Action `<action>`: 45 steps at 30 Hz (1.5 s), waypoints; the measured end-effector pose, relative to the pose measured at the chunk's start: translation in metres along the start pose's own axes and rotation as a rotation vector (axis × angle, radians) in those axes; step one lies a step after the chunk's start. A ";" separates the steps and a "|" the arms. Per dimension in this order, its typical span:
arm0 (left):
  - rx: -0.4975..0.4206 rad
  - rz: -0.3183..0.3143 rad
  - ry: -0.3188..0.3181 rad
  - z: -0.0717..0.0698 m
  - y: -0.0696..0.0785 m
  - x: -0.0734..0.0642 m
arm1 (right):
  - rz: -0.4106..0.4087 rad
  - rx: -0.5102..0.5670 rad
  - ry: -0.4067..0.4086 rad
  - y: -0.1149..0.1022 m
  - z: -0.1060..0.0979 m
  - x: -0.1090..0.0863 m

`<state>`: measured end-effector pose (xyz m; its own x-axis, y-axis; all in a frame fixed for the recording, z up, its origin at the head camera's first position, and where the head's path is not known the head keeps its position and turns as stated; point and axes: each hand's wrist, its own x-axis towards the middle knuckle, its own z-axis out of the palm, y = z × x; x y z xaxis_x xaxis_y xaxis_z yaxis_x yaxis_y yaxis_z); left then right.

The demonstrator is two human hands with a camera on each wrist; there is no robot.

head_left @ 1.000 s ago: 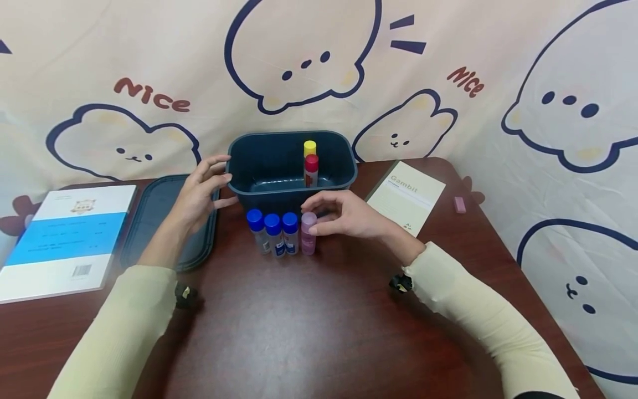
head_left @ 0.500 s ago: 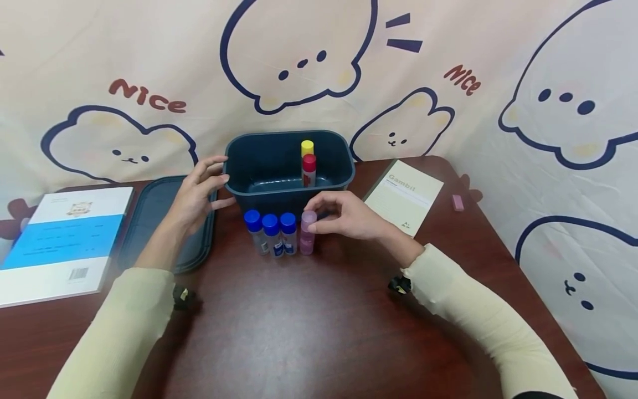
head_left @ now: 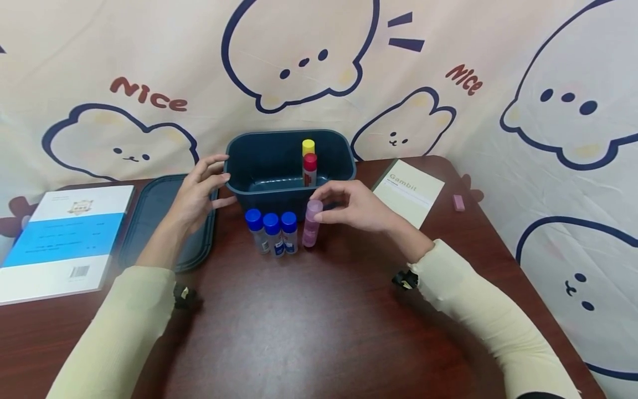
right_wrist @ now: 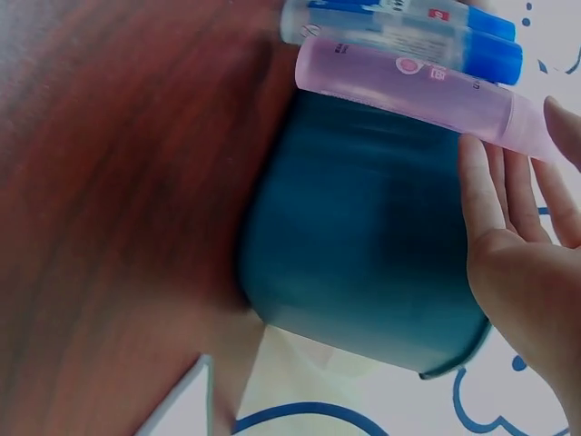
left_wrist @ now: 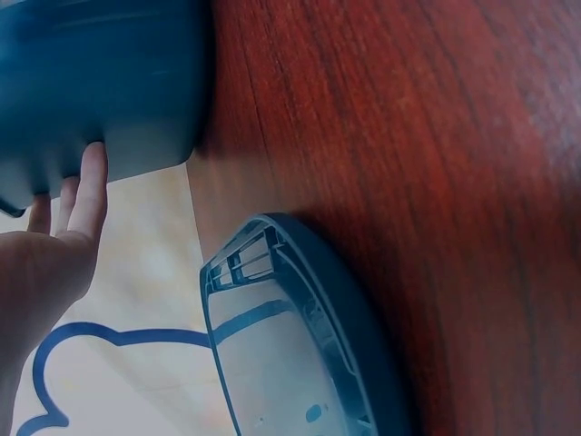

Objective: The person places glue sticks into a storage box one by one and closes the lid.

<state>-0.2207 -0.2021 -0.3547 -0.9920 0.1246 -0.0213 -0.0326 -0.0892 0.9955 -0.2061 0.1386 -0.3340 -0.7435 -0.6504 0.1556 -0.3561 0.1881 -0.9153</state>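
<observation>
My right hand [head_left: 355, 208] pinches the cap end of a slim pink translucent bottle [head_left: 312, 226], perhaps for glue. The bottle tilts slightly, its top leaning right, in front of the dark blue bin [head_left: 271, 199]. In the right wrist view, the pink bottle [right_wrist: 408, 86] lies between thumb and fingers. My left hand [head_left: 196, 194] touches the bin's left end with extended fingers; in the left wrist view, its fingertips [left_wrist: 91, 168] rest against the bin wall [left_wrist: 136, 100]. Several clear blue-capped bottles [head_left: 275, 235] stand left of the pink one. A red-capped bottle [head_left: 310, 169] and a yellow-capped one [head_left: 308, 146] stand inside the bin.
A dark lid [head_left: 199, 249] lies left of the bin, partly behind my left forearm. Farther left is a white and blue book [head_left: 65, 238]. A cream notebook [head_left: 411, 188] and a small pink eraser-like block [head_left: 458, 203] lie right. A patterned cloth hangs behind the table.
My right hand has moved up and slightly right with the pink bottle, which has gone from upright to tilted and away from the blue-capped ones. The left hand stays at the bin.
</observation>
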 end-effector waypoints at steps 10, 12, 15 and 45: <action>-0.002 -0.001 -0.005 0.000 0.001 0.000 | -0.038 -0.043 0.097 -0.021 -0.019 0.000; -0.002 -0.003 -0.006 0.000 0.001 0.000 | -0.036 -0.050 0.125 -0.025 -0.022 0.001; 0.003 -0.005 -0.004 0.000 0.001 0.001 | -0.032 -0.052 0.157 -0.030 -0.025 0.003; -0.002 -0.001 -0.003 -0.001 -0.001 0.001 | -0.201 0.248 0.335 -0.047 -0.028 0.023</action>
<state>-0.2221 -0.2027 -0.3556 -0.9916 0.1276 -0.0224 -0.0343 -0.0914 0.9952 -0.2223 0.1360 -0.2771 -0.8304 -0.3742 0.4129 -0.3956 -0.1258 -0.9097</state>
